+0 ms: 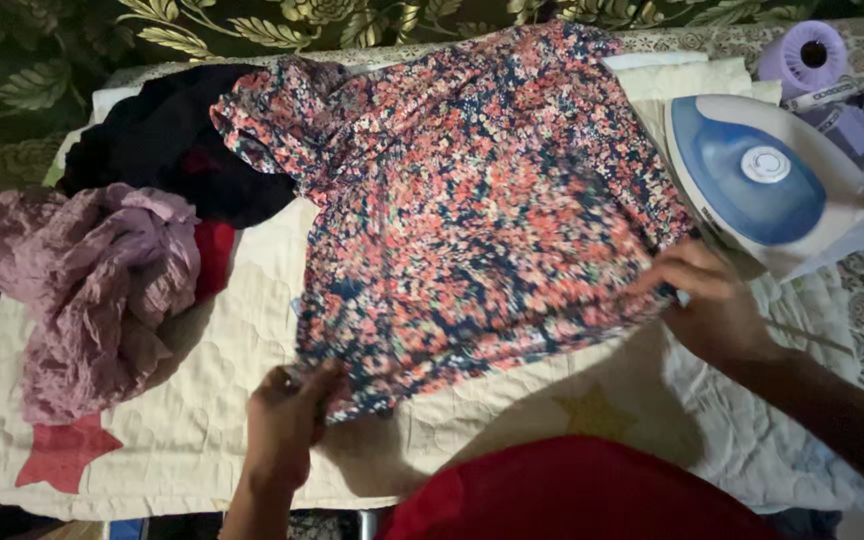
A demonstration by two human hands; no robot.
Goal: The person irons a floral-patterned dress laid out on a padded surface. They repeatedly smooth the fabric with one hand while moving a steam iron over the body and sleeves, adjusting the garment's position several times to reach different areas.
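A floral garment (pixel 472 200) in red, pink and dark blue lies spread over a cream quilted pad (pixel 202 400). My left hand (pixel 287 415) pinches its near lower-left hem corner. My right hand (pixel 707 300) grips the lower-right hem edge, just below the iron. The cloth is stretched between both hands. A blue and white iron (pixel 767 185) rests on its side at the right, close to my right hand.
A crumpled mauve cloth (pixel 92 290) lies at the left, with a dark garment (pixel 167 140) and a red one (pixel 214 255) beside it. Purple thread spools (pixel 812 60) stand at the top right. Red fabric (pixel 572 490) covers the near edge.
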